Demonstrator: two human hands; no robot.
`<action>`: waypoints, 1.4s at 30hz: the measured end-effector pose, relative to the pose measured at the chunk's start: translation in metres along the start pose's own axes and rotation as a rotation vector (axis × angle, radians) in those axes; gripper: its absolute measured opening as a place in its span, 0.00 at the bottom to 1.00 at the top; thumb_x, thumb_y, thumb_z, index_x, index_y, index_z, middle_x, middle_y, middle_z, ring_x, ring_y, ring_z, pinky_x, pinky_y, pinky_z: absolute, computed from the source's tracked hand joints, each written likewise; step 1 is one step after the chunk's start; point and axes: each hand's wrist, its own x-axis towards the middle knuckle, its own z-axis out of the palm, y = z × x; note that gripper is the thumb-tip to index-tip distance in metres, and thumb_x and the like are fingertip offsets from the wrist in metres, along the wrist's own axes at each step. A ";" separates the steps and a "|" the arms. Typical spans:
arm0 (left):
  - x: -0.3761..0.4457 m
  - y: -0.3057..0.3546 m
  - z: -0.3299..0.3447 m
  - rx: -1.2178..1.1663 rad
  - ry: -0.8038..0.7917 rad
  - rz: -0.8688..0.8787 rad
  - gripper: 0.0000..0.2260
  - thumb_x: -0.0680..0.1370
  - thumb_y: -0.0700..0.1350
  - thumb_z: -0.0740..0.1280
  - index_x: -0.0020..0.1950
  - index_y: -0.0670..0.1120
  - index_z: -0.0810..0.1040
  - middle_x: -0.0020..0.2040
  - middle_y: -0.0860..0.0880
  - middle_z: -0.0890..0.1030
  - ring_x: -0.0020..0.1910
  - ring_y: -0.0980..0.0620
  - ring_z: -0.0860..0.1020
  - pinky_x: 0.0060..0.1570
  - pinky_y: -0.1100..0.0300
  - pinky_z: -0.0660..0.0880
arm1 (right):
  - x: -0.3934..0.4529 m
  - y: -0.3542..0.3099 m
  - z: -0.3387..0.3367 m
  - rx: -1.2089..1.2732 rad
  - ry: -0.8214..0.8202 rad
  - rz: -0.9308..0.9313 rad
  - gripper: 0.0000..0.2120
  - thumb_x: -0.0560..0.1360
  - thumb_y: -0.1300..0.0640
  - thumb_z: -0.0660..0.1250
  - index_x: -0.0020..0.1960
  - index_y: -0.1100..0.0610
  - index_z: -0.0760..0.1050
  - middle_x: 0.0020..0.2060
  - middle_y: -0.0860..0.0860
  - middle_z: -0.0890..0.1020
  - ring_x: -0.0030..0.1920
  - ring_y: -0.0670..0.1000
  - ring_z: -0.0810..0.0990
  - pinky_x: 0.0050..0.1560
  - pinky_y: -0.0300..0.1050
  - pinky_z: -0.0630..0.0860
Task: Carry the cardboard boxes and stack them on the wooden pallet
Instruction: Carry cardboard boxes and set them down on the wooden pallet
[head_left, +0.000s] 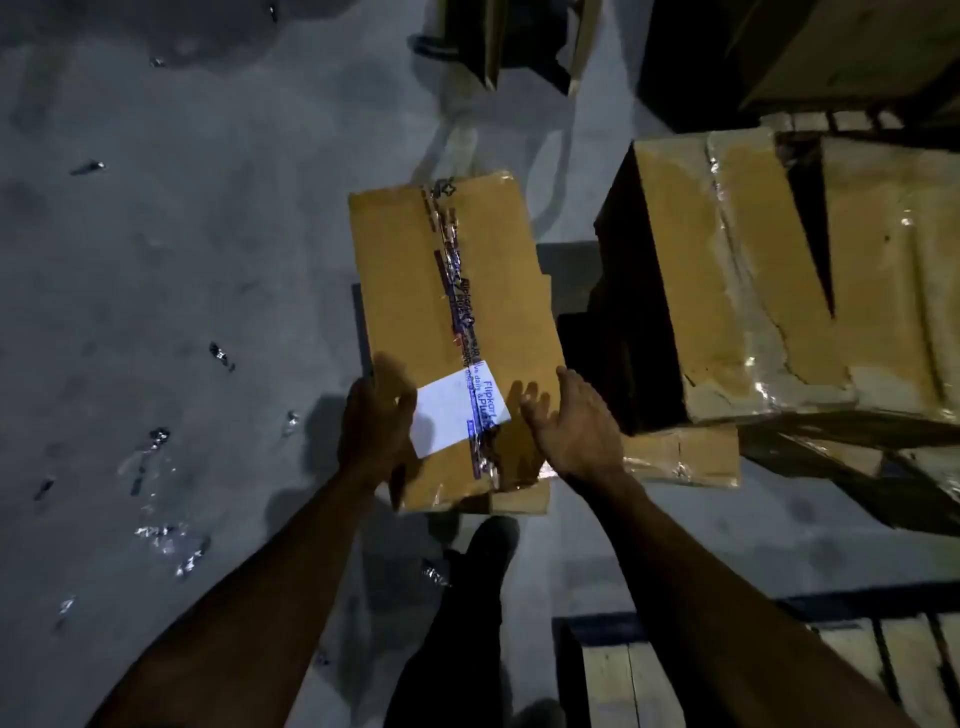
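Note:
A long tan cardboard box (405, 291) with printed tape down its middle and a white label near its close end is in front of me, above the floor. My left hand (376, 428) grips its near left edge, thumb on top. Beside the box's near right edge is my right hand (569, 428), fingers spread and fairly straight, palm turned toward the box side. A wooden pallet (727, 675) shows at the lower right, partly behind my right forearm. Under the box's near end lies a flat piece of cardboard (519, 501).
A large taped box (753, 270) stands to the right, on flatter cardboard (680, 457). More boxes (852, 47) fill the top right corner. Scraps of shiny tape (166, 538) litter the grey concrete floor (182, 260). My dark trouser leg and shoe (478, 566) are below the box.

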 end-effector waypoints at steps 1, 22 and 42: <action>0.017 0.000 0.005 -0.061 0.022 -0.030 0.30 0.81 0.52 0.66 0.78 0.40 0.61 0.76 0.40 0.67 0.73 0.39 0.67 0.69 0.48 0.65 | 0.021 0.001 0.003 0.020 0.021 0.000 0.42 0.76 0.29 0.51 0.80 0.57 0.57 0.77 0.56 0.64 0.77 0.57 0.62 0.75 0.56 0.61; 0.149 -0.036 0.052 -0.495 -0.085 -0.304 0.33 0.66 0.57 0.79 0.67 0.46 0.77 0.60 0.44 0.82 0.55 0.42 0.82 0.59 0.44 0.79 | 0.189 0.025 0.057 0.271 -0.023 0.254 0.45 0.68 0.29 0.70 0.76 0.48 0.57 0.69 0.55 0.73 0.67 0.62 0.73 0.63 0.56 0.71; -0.072 -0.021 -0.040 -0.219 -0.248 0.175 0.29 0.58 0.69 0.77 0.47 0.49 0.82 0.44 0.49 0.86 0.45 0.46 0.84 0.50 0.47 0.82 | -0.144 0.052 -0.005 0.519 0.335 0.473 0.40 0.66 0.27 0.70 0.69 0.48 0.64 0.61 0.56 0.79 0.60 0.62 0.77 0.57 0.55 0.73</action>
